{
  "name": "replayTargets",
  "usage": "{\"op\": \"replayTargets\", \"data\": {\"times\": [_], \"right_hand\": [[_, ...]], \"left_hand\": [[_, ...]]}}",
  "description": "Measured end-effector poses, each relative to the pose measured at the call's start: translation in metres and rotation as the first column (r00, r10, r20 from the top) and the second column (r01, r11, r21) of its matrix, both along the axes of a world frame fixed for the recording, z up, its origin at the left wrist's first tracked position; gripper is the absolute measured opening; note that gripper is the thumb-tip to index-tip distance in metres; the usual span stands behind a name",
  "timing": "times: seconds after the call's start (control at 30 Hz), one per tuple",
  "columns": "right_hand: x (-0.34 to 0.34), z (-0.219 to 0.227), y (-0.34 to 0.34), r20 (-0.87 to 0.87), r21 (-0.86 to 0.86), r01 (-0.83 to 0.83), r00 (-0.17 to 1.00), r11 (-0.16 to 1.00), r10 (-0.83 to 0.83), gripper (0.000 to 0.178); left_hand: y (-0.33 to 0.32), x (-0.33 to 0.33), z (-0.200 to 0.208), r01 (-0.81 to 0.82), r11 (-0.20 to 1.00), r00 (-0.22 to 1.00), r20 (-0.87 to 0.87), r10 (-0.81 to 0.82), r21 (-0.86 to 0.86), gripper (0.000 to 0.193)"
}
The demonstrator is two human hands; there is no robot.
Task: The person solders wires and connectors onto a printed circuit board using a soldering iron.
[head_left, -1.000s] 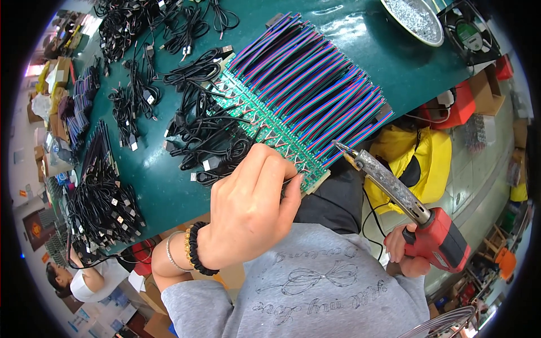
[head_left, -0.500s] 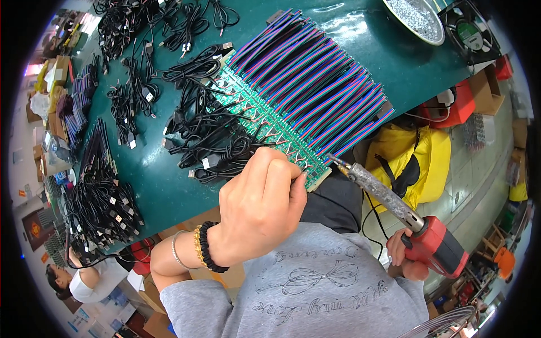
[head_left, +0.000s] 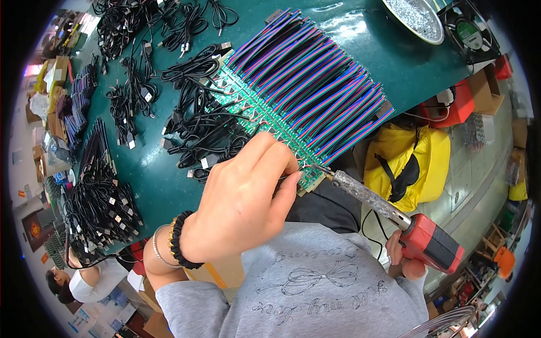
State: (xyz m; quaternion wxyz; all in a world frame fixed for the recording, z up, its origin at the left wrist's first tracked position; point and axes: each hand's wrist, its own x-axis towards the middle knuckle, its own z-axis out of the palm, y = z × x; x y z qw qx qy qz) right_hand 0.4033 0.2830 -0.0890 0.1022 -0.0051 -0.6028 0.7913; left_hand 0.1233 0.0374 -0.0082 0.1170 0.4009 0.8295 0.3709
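Note:
My left hand is pinched over the near end of a green circuit board panel, closed on a thin wire that shows only a little at the fingertips. My right hand grips a soldering iron by its red and black handle. The iron's tip meets the board right beside my left fingertips. Rows of blue, red, green and black ribbon wires run off the panel's far side. Black USB cables lie along its left side, several with their ends on the board. My left palm hides part of these cables.
More black cable bundles cover the left of the green table. A metal bowl of silvery bits and a small fan stand far right. A yellow bag sits beyond the table edge. Another person is at lower left.
The soldering iron's tip has moved left and down, from beside the ribbon wires to the board at my left fingertips. My left hand has shifted slightly left.

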Motion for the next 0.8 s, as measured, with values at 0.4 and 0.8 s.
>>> {"op": "replayTargets", "data": {"times": [0.4, 0.8], "right_hand": [[0.005, 0.000, 0.003, 0.104, -0.021, 0.045, 0.994, 0.999, -0.042, 0.061], [0.015, -0.011, 0.011, 0.050, 0.172, 0.016, 0.998, 0.985, -0.025, 0.043]], "left_hand": [[0.005, -0.015, 0.015, 0.043, 0.996, 0.992, 0.120, -0.034, -0.080, 0.012], [0.009, -0.023, 0.017, 0.119, 0.988, 0.984, 0.142, -0.105, -0.096, 0.014]]}}
